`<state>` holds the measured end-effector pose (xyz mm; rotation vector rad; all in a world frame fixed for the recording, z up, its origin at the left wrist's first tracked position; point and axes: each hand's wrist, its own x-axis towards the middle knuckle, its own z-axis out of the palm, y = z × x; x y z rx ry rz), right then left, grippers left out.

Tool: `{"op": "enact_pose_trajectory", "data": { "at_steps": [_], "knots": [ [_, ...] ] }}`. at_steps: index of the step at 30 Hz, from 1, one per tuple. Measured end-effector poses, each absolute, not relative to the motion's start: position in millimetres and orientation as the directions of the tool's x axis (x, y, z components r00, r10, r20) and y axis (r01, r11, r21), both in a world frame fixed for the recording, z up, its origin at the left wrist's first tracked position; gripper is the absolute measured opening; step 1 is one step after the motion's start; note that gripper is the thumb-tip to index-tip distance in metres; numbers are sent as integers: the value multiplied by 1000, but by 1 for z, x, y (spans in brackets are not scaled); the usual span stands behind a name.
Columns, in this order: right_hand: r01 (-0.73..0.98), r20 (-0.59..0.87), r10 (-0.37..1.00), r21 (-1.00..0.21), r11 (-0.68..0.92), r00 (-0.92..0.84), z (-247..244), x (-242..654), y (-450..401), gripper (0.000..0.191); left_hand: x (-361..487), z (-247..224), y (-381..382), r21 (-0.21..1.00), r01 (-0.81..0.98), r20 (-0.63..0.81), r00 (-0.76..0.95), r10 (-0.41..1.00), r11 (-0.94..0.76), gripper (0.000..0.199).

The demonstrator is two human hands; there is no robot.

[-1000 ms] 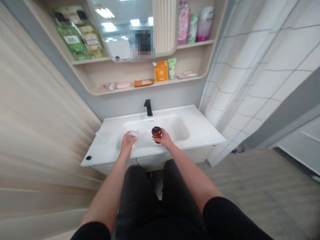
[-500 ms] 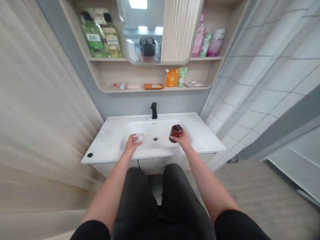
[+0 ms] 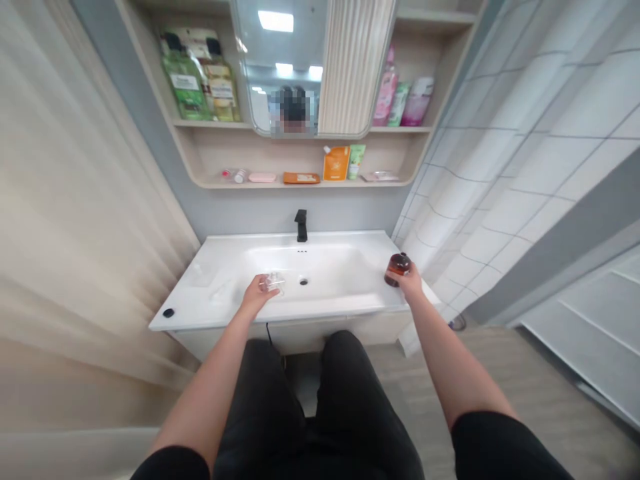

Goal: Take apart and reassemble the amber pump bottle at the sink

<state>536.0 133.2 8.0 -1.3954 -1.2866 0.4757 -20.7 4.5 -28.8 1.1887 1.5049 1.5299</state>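
In the head view, my left hand is closed around a small clear cup, which it holds above the left part of the white sink. My right hand grips a dark amber bottle by its side. The bottle is nearly upright, has an uncovered-looking neck and is over the right end of the counter; whether its base touches the surface I cannot tell. A small round black cap lies at the counter's front left corner. The black faucet stands behind the basin.
Above the sink hangs a mirror cabinet with a lower shelf of small toiletries, among them an orange pouch. Large bottles stand on its side shelves. A beige curtain borders the left, a white checked curtain the right.
My right hand has carried the amber bottle rightward, from over the basin to the counter's right end. My left hand still holds the cup in about the same place. The view has shifted slightly.
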Motion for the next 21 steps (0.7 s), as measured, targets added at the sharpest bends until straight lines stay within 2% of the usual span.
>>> {"op": "enact_pose_trajectory", "data": {
  "at_steps": [5, 8, 10, 11, 13, 15, 17, 19, 21],
  "knots": [
    [390, 271, 879, -914, 108, 392, 0, 542, 137, 93, -21, -26, 2, 981, 162, 154, -351, 923, -102, 65],
    [436, 308, 875, -891, 127, 373, 0, 543, 131, 106, -18, -22, 0, 979, 176, 158, -363, 918, -99, 65],
    [487, 402, 813, -857, 171, 421, 0, 538, 118, 111, -16, -20, -1, 974, 195, 179, -353, 918, -115, 65],
    [522, 466, 758, -830, 196, 456, 0, 531, 109, 106, -15, -19, -1, 970, 205, 192, -340, 921, -127, 65],
    [593, 587, 649, -765, 250, 484, 0, 506, 88, 81, -14, -18, -1, 961, 231, 220, -311, 925, -151, 64],
    [616, 635, 694, -708, 346, 339, 2, 466, 67, 54, -14, -18, -1, 951, 261, 240, -283, 929, -167, 63],
    [545, 583, 812, -692, 474, 33, 5, 415, 53, 43, -14, -19, -1, 944, 277, 251, -249, 935, -180, 64],
    [414, 483, 840, -731, 542, -247, 9, 360, 48, 43, -14, -20, -1, 944, 272, 249, -222, 943, -186, 69],
    [275, 389, 828, -812, 515, -403, 10, 310, 51, 60, -14, -22, -1, 950, 251, 239, -212, 947, -184, 73]
  ]
}}
